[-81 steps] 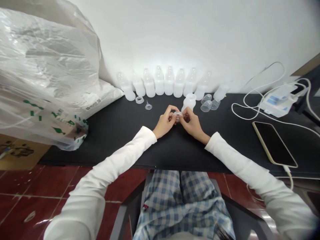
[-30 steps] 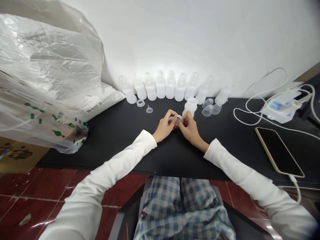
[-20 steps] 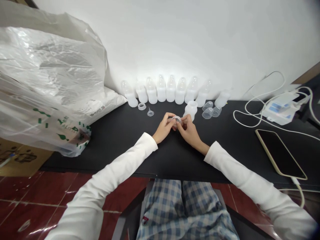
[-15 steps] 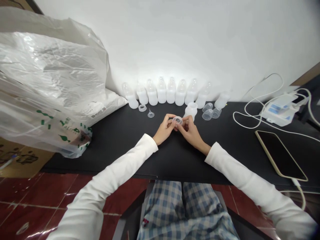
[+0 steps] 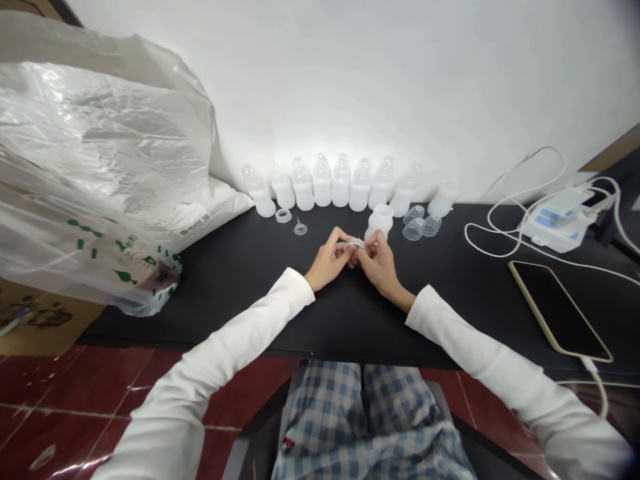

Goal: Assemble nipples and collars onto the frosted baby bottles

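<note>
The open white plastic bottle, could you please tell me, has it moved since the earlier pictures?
No, neither way: the open white plastic bottle keeps its place beside the clear dome-shaped plastic caps.

My forearms [image 5: 245, 317] slant in from near left and right; left hand [image 5: 327, 263] and right hand [image 5: 380, 267] pinch, curled close together.

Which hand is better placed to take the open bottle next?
Probably the right hand: it sits just in front of the open bottle; the left hand is farther off. Both hold a small pale ring, so the right would need to let go.
</note>
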A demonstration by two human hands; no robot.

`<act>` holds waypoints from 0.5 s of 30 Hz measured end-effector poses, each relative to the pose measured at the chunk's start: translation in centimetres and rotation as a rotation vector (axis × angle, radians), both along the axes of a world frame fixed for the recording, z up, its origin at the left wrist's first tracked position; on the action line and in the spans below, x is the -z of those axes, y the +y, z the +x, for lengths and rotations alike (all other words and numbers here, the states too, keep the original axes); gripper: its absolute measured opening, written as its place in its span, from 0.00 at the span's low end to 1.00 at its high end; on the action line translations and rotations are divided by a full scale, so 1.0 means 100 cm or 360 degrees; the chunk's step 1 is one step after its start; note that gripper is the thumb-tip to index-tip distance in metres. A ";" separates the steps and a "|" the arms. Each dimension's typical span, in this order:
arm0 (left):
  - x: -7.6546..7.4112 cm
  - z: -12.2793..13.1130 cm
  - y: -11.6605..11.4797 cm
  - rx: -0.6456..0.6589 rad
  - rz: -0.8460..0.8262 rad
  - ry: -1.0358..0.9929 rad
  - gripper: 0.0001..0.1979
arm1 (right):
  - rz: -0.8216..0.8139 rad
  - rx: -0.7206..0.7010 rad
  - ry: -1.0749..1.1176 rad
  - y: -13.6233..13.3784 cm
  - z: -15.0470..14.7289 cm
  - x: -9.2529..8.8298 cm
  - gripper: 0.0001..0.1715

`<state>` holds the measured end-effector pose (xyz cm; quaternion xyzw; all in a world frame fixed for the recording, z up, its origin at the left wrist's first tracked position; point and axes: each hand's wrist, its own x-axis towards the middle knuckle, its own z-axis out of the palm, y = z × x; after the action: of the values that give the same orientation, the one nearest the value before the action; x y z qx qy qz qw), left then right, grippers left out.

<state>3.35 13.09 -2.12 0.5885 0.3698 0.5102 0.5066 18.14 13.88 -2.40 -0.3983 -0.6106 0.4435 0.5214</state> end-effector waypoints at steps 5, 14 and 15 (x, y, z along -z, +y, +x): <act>0.003 -0.002 0.003 -0.0035 0.0016 -0.0002 0.29 | 0.0005 -0.0084 -0.0056 0.001 0.002 -0.003 0.25; -0.005 -0.004 -0.003 -0.0052 0.0101 0.0082 0.24 | 0.0158 -0.0020 -0.0254 -0.005 0.004 -0.011 0.23; -0.006 -0.003 -0.004 -0.0093 0.0136 0.0150 0.23 | 0.0166 0.0002 -0.0282 -0.005 0.004 -0.011 0.22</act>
<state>3.03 12.70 -1.56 0.6218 0.3882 0.5119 0.4479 18.57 13.39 -1.30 -0.4086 -0.6763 0.3739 0.4855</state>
